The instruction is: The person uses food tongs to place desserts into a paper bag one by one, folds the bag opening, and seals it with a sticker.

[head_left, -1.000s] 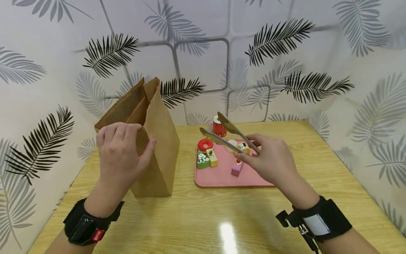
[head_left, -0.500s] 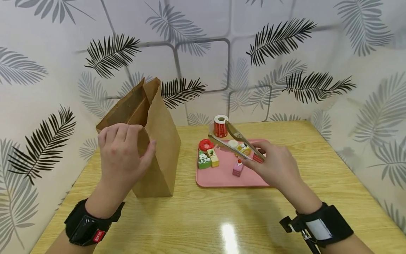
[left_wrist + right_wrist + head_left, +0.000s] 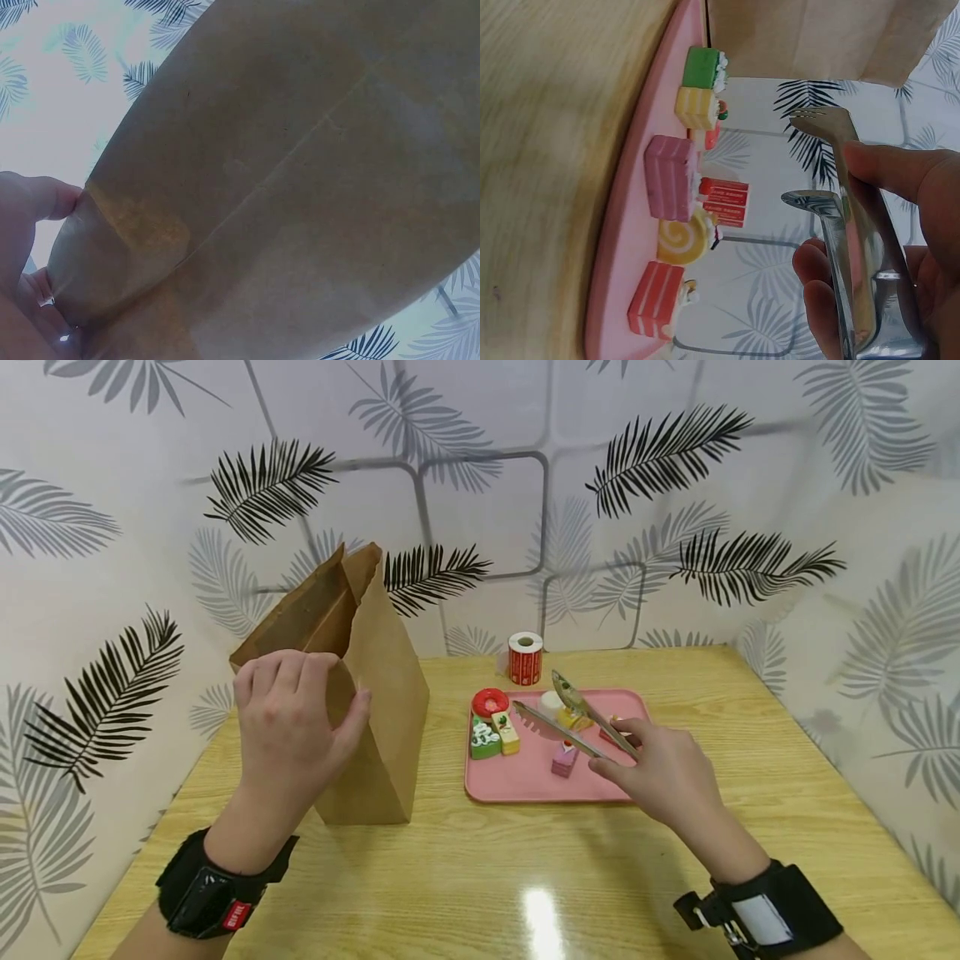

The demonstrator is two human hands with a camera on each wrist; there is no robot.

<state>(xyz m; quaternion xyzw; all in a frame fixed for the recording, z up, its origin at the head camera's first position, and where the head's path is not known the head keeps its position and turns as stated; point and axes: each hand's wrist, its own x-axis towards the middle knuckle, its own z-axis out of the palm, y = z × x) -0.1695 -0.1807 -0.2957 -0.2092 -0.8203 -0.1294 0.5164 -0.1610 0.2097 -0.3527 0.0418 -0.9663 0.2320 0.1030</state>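
Note:
On the left of the head view, my left hand (image 3: 288, 718) grips the near top edge of an upright brown paper bag (image 3: 390, 718), its mouth standing open. The left wrist view shows the thumb (image 3: 56, 196) at the bag's edge. My right hand (image 3: 671, 768) holds metal tongs (image 3: 866, 210) with their two arms spread and nothing between the tips. They hover over the pink tray (image 3: 521, 787), near a yellow swirl roll cake (image 3: 681, 241) and a purple cake slice (image 3: 671, 176). A red striped cake slice (image 3: 656, 300) lies nearest my right fingers.
At the tray's left sit a red doughnut (image 3: 490, 702), a green cake slice (image 3: 485, 743) and a yellow cake piece (image 3: 507, 735). A round white piece (image 3: 551, 702) lies toward the back. A red-and-white roll (image 3: 525, 662) stands behind the tray on the wooden table (image 3: 450, 877).
My right hand and the tongs have moved right and lower, bringing the tips down from near the roll to over the tray. The left hand keeps its hold on the bag.

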